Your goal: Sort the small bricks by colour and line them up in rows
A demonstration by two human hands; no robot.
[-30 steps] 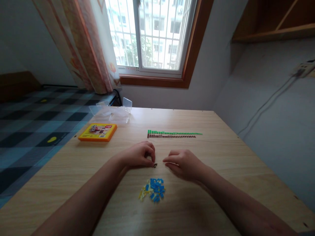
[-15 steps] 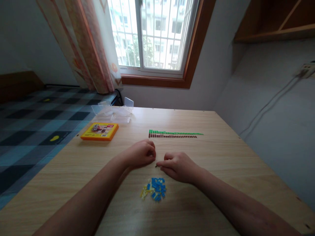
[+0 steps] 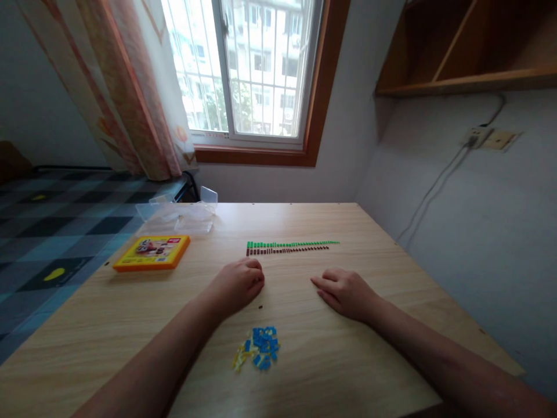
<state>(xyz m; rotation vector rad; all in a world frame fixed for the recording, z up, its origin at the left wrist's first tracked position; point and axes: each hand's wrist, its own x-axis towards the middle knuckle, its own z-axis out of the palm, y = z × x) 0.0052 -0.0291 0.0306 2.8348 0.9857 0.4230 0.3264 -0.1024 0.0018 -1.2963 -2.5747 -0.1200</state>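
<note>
My left hand rests on the table with its fingers curled closed; what they hold, if anything, is hidden. My right hand lies on the wood with fingers stretched out and nothing in them. Just below the left hand is one tiny dark brown piece. Nearer to me lies a loose heap of small blue building bricks, with pale yellow bricks at its left side. Beyond the hands run a row of green bricks and a row of brown bricks, side by side.
At the left of the table sits a yellow-orange box with a printed lid. Clear plastic packaging lies behind it. A bed adjoins the left edge, and a window is beyond the far edge.
My right hand has moved right, away from the tiny brown piece, which now lies free on the table. The left hand stays curled. The view has turned to the right.
</note>
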